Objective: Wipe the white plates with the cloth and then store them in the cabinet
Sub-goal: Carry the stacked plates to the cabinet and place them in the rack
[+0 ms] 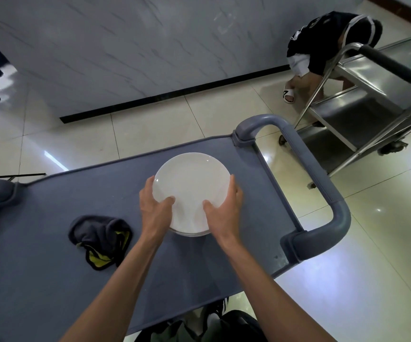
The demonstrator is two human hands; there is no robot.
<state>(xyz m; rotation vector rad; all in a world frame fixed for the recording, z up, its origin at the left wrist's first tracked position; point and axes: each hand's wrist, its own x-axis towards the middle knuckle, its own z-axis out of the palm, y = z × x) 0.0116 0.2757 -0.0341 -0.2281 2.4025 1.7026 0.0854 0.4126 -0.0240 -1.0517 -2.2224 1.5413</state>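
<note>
A: Item, left hand (155, 209): bare, no glove, ring or watch visible. Forearm bare to the frame edge, no sleeve in view.

B: Item, right hand (224, 210)?

A: Likewise bare; fingers (232, 185) without rings, wrist unadorned, forearm uncovered throughout.

B: Clothing entries?

A: At the lower frame edge, dark garment (234, 324) and a greenish-grey fabric (175, 333); cut and type cannot be told.

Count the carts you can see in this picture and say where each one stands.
2. A grey plastic cart directly below the camera, holding the white plates; a steel cart at right. None seems hidden.
</note>
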